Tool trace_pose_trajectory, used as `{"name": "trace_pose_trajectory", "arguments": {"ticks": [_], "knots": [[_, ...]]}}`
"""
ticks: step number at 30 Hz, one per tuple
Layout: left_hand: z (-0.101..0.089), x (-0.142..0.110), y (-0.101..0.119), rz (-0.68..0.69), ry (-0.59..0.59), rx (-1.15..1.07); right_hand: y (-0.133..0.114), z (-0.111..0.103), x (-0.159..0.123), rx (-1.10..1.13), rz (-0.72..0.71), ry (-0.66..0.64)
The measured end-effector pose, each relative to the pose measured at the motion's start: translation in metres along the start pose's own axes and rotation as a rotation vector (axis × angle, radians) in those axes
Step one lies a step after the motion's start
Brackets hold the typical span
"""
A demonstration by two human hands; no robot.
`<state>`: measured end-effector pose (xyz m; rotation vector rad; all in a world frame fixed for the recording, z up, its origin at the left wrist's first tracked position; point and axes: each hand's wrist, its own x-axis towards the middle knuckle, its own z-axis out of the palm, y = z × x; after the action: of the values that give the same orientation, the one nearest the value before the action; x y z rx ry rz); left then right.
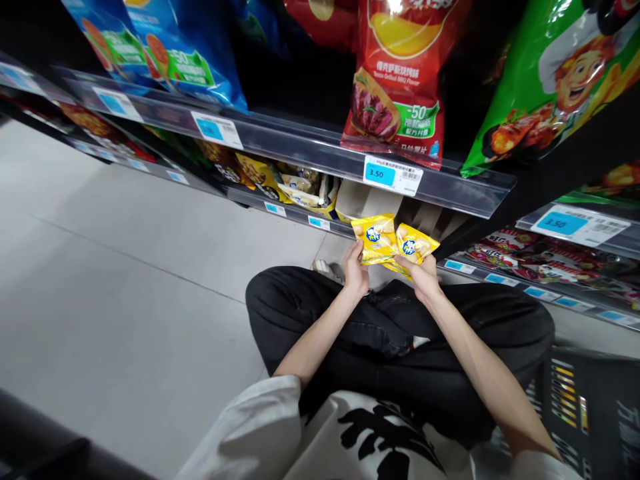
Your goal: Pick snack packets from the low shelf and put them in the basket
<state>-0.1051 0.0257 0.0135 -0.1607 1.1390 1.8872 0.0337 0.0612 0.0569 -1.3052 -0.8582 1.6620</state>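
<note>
Two small yellow snack packets with a blue round logo are held up in front of the lower shelf. My left hand (355, 270) is closed on the edge of the left snack packet (374, 238). The right snack packet (415, 244) is in my right hand (423, 275), its thumb lying over the front near where the packets overlap. More yellow wrapping shows below them, but I cannot tell how many packets are stacked. Just behind stands an open pale carton (367, 200) on the lower shelf.
Above hang a red chip bag (395, 87), blue chip bags (175, 53) and a green chip bag (555, 87) over a shelf edge with price tags (393, 176). A yellow box of packets (305, 187) sits left of the carton. A black crate (590, 407) stands at lower right.
</note>
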Motion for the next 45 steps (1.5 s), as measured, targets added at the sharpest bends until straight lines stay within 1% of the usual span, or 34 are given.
{"name": "trace_pose_trajectory", "arguments": {"ticks": [8,22,27,32,34,36,39,42,45], "knots": [[-0.001,0.001,0.0,-0.011,-0.019,0.007,-0.003,0.0,0.0,-0.038,-0.029,0.028],[-0.005,0.006,-0.003,-0.099,-0.019,-0.018,-0.005,0.0,-0.001,-0.059,-0.055,0.014],[-0.006,0.007,-0.004,-0.091,-0.01,-0.006,-0.007,0.001,-0.002,-0.067,-0.048,0.022],[-0.003,0.005,-0.004,-0.046,-0.007,0.011,-0.007,0.001,-0.001,-0.057,-0.034,0.028],[-0.001,0.003,-0.002,-0.026,-0.05,0.026,-0.008,0.0,0.0,-0.048,-0.025,0.046],[0.001,0.0,0.001,0.001,-0.132,0.053,-0.009,0.0,0.0,-0.039,-0.022,0.063],[0.003,-0.005,0.008,0.071,-0.258,0.136,-0.009,-0.001,0.0,-0.028,-0.032,0.051],[0.001,-0.008,0.02,0.168,-0.361,0.265,-0.005,-0.001,0.0,-0.049,-0.061,0.011],[0.0,-0.006,0.036,0.271,-0.45,0.46,-0.001,-0.002,0.0,-0.109,-0.11,-0.052]]}}
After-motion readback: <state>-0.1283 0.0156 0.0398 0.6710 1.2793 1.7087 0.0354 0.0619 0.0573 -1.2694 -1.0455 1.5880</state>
